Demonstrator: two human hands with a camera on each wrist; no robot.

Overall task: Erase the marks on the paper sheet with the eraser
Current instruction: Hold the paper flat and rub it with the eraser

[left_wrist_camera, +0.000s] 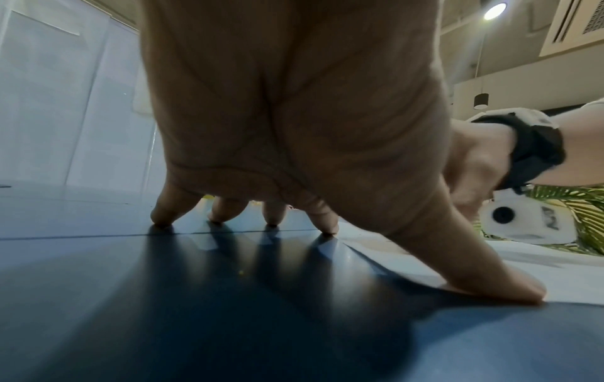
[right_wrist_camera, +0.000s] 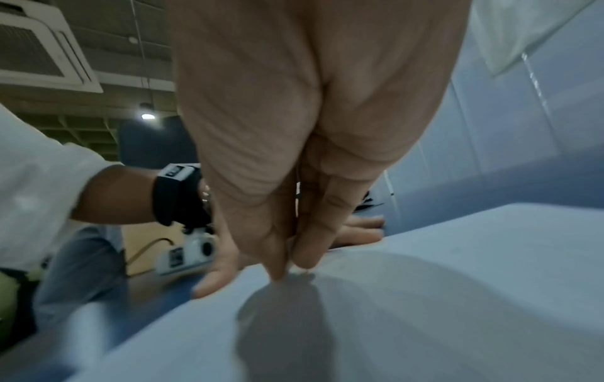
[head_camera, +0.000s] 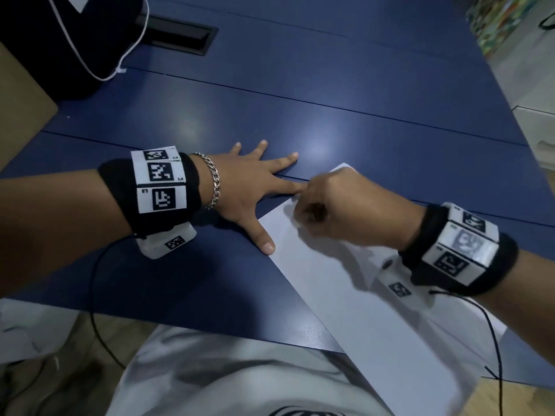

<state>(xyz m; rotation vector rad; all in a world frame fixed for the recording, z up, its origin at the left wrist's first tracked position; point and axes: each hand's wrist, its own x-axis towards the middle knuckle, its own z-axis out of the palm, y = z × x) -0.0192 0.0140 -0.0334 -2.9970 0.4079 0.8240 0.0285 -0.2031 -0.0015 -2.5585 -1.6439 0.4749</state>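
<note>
A white paper sheet point(head_camera: 360, 295) lies slantwise on the blue table point(head_camera: 330, 115), and its near end hangs over the table's front edge. My left hand point(head_camera: 249, 187) is spread flat, with the thumb point(left_wrist_camera: 510, 287) pressing the sheet's left edge and the forefinger reaching its far corner. My right hand point(head_camera: 339, 211) is curled over the sheet's far left part point(right_wrist_camera: 457, 284). Its thumb and fingers point(right_wrist_camera: 307, 248) pinch a small pale thing against the paper, seemingly the eraser, which is almost wholly hidden. No marks show on the bare paper.
A black bag with a white cord point(head_camera: 60, 40) sits at the far left, beside a black cable slot point(head_camera: 177, 34) in the tabletop. A cardboard box point(head_camera: 18, 115) stands off the table's left side. Thin black wrist cables point(head_camera: 495, 340) hang over the front edge.
</note>
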